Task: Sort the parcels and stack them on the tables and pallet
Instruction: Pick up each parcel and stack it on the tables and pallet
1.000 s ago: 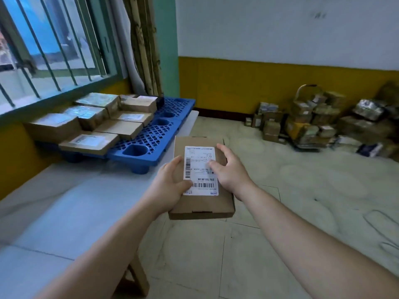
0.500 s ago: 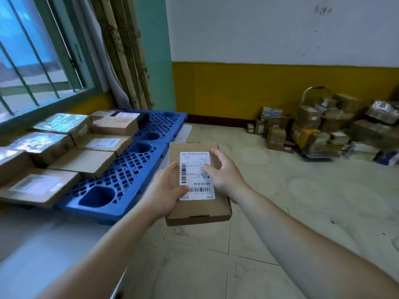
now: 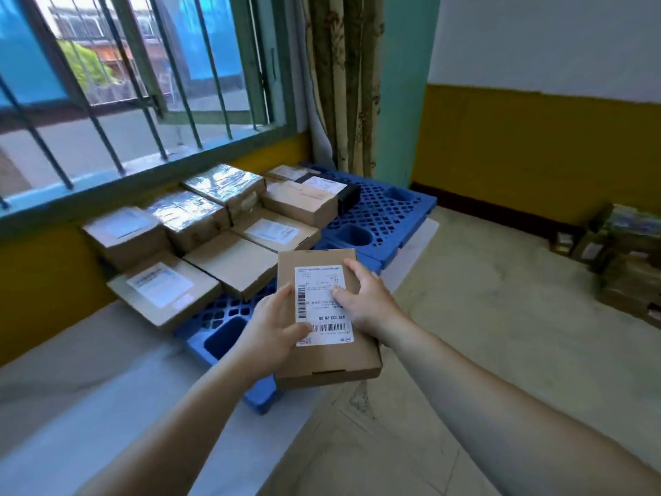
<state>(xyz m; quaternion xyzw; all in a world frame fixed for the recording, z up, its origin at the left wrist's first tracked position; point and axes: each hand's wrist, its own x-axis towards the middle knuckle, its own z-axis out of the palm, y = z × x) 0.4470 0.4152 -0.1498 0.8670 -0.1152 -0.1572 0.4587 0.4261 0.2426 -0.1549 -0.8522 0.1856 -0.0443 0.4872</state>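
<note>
Both hands had the flat cardboard parcel [image 3: 332,361] up in the air, over the near corner of the blue pallet [image 3: 379,216] on the white table [image 3: 89,388]. Left hand [image 3: 272,331]: thumb pressed on the shipping label [image 3: 322,298], other fingers tucked under the box, so couldn't see them. Right hand [image 3: 365,302]: thumb on the label too, fingers curled over the far right edge. Label txt mostly too small to read, tbh. Rows of stacked boxes [image 3: 229,266] filled the pallet's window side, w/ a black one [image 3: 348,196] at the back half hidden. The floor pile [image 3: 622,259] on the right was blurry & cut off.
</note>
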